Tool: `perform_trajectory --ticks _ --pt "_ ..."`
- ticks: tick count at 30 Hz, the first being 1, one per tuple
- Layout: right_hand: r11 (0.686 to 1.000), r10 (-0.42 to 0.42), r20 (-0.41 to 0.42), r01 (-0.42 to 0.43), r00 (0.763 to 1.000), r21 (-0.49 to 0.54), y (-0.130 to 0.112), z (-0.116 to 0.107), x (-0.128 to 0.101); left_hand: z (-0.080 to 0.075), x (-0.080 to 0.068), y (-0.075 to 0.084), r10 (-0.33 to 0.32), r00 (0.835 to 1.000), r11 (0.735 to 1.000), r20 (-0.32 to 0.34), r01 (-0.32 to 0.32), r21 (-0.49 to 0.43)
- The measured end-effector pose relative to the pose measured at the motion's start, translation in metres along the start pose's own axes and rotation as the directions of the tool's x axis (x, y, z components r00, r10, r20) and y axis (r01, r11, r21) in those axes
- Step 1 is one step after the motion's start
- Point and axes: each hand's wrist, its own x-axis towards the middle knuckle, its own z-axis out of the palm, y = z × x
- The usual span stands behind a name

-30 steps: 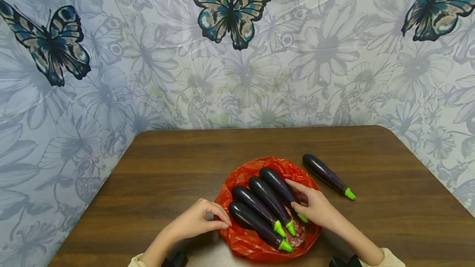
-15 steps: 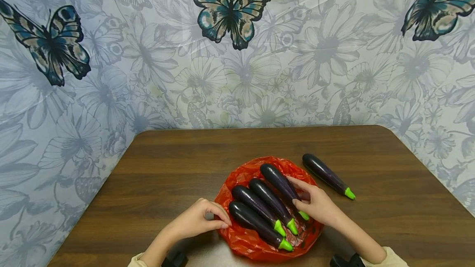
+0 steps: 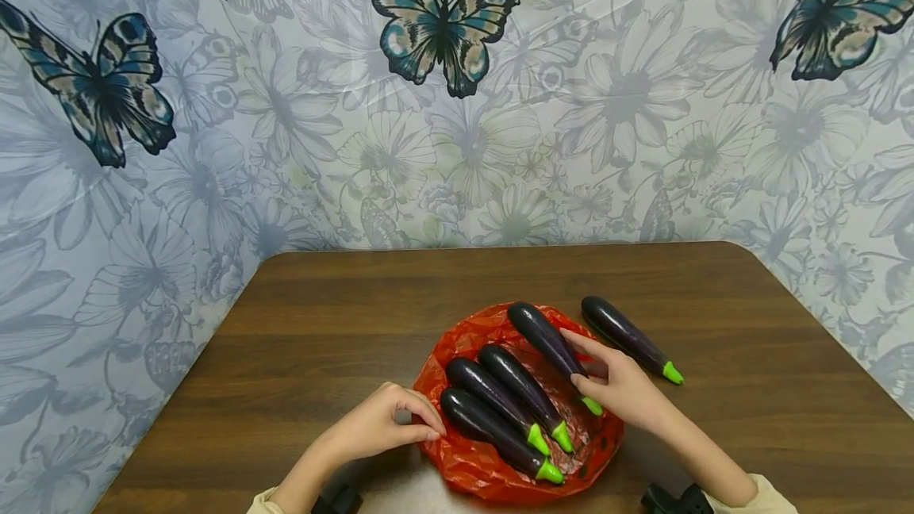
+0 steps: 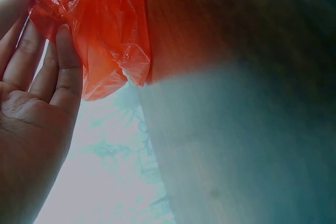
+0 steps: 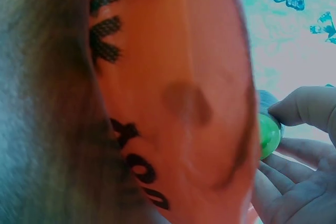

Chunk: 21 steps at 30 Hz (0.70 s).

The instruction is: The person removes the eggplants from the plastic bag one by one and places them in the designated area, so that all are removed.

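My right hand (image 3: pixel 623 389) grips a dark purple eggplant (image 3: pixel 537 330) with thumb and fingers, near its green stem end. It lies tilted over the right side of a round, red plastic bag (image 3: pixel 457 470) spread open on the table. Three more eggplants (image 3: pixel 493 431) rest side by side in the bag. At the bag's left rim, my left hand (image 3: pixel 389 419) pinches the plastic; the left wrist view has its fingers at the crumpled red film (image 4: pixel 100 30). In the right wrist view, the bag's printed side fills the middle, and the green stem (image 5: pixel 270 136) shows between thumb and fingers.
Another eggplant (image 3: pixel 631 339) lies on the brown wooden table (image 3: pixel 343 316), just beyond the bag on the right. Behind the table's far edge hangs a pale floral cloth (image 3: pixel 471 165) with butterflies. Dark wrist devices (image 3: pixel 678 500) sit at both wrists.
My right hand has shifted the gripped eggplant up and to the right, away from the other three, widening the gap between them. The left hand stays put at the bag's rim.
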Motion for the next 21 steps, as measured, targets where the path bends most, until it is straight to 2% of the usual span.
perform_trajectory --ticks 8,21 --pt "1.000 0.019 -0.016 -0.019 1.000 -0.005 -0.003 -0.007 -0.002 0.001 -0.001 -0.002 -0.001 1.000 1.000 -0.002 0.001 0.000" --pt "0.998 -0.053 -0.054 0.055 0.997 0.031 -0.005 -0.020 -0.003 0.000 -0.001 -0.001 -0.016 1.000 1.000 -0.001 0.016 0.000"
